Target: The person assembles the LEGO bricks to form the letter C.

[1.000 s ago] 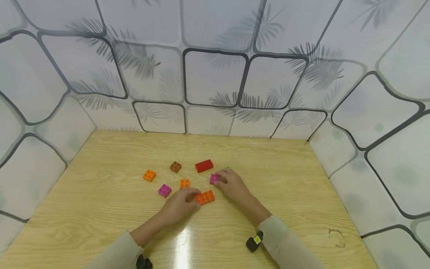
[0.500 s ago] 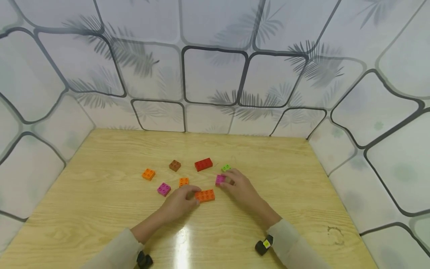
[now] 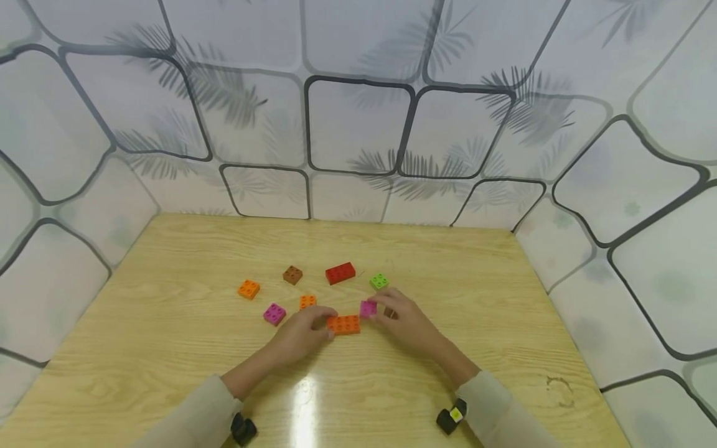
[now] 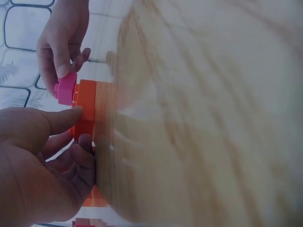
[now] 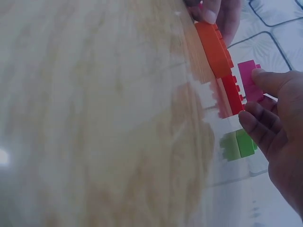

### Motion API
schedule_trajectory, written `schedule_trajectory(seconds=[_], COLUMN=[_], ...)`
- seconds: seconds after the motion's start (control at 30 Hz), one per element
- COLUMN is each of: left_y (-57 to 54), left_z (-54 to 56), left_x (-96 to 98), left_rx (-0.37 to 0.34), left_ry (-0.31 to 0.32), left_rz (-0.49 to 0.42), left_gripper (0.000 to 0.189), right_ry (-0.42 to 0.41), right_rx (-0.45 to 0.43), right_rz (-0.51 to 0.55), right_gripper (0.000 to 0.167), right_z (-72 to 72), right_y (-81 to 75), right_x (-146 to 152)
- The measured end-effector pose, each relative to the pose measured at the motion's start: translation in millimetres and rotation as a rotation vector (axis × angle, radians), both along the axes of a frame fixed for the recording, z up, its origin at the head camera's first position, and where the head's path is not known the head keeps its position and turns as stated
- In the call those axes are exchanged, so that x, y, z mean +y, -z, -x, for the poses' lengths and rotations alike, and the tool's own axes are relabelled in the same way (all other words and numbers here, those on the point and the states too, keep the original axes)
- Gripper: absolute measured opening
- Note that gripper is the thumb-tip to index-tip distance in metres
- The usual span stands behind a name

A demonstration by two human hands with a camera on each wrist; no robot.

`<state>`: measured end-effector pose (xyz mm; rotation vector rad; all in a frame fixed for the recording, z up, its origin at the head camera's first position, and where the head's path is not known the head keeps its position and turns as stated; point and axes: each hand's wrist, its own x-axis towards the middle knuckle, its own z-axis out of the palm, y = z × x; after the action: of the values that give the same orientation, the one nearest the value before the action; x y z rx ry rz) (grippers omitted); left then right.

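My left hand (image 3: pixel 301 337) pinches the left end of a long orange building brick (image 3: pixel 344 325), which lies studs-up on the wooden table (image 3: pixel 185 361). Thumb and fingers of my right hand (image 3: pixel 410 325) hold a small pink brick (image 3: pixel 367 309) near the orange brick's right end. In the right wrist view the pink brick (image 5: pixel 250 80) is raised off the tabletop, at about the height of the orange brick's studs. The left wrist view shows the pink brick (image 4: pixel 67 89) close beside the top of the orange brick (image 4: pixel 86 108).
Beyond the hands lie a long red brick (image 3: pixel 340 273) and a green one (image 3: pixel 379 281). To the left are a brown brick (image 3: pixel 292 275), two small orange bricks (image 3: pixel 249 289) and another pink brick (image 3: pixel 274 314). A patterned wall (image 3: pixel 358 130) bounds the table's far side.
The right hand has moved right, then nearer to me, with the pink brick, uncovering the green brick. The left hand keeps its grip on the long orange brick, which has turned slightly.
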<state>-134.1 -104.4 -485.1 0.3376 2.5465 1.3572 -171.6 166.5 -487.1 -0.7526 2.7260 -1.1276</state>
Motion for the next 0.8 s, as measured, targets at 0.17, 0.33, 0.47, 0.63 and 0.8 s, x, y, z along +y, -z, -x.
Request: schedule_trajectory(seconds=[0.17,0.33,0.47,0.63,0.8], left_y=[-0.1,-1.0,-0.7,1.0,0.7], left_z=[1.0,2.3,3.0,3.8,4.0], left_x=[0.7,1.8,2.1,1.8,1.0], left_rx=[-0.009,-0.004,0.000,0.006,0.005], left_ry=[0.000,0.008,0.013,0.017,0.021], left_rz=[-0.008,0.003,0.012,0.015,0.018], left_gripper=[0.037,0.036,0.035,0.034,0.034], right_ry=[-0.040,-0.088,-0.112,-0.166,-0.180], right_rx=[-0.012,0.024,0.065,0.142,0.162], right_rz=[0.030,0.032,0.007,-0.008,-0.021], right_gripper=[0.031,0.031,0.031,0.031,0.033], right_z=[-4.3,-6.4,-7.0,-7.0,-8.0], right_y=[1.9,3.3,3.5,3.7,2.5], right_x=[0.2,-0.5,0.1,0.3,-2.4])
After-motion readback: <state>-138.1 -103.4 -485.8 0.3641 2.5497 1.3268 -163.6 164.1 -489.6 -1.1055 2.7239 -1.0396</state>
